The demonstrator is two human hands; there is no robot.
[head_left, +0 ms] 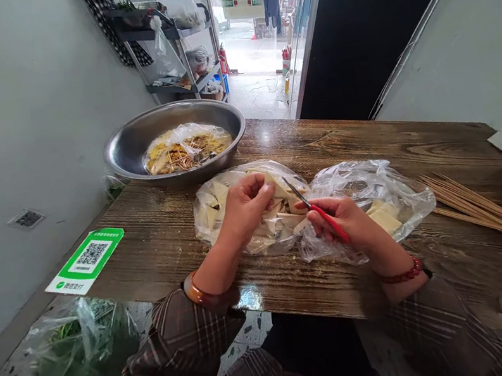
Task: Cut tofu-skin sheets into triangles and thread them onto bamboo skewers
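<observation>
My left hand (pixel 248 204) pinches a pale, flat sheet of what looks like tofu skin (pixel 274 183) above an open plastic bag (pixel 206 221). In that bag lie several cut pale pieces (pixel 279 216), many of them triangular. My right hand (pixel 340 221) grips red-handled scissors (pixel 330 221), their blades pointing up and left near the sheet. Whether the blades touch the sheet I cannot tell. Under and beyond my right hand, a second clear bag (pixel 365 178) holds more pale sheets (pixel 385 217).
A large steel basin (pixel 130 153) with bagged skewered food stands at the table's far left. Thin wooden sticks (pixel 490 212) lie at right. A green QR-code card (pixel 87 260) rests at the left edge. Below it is a bag of greens (pixel 85 347). A shelf cart (pixel 172 34) stands behind.
</observation>
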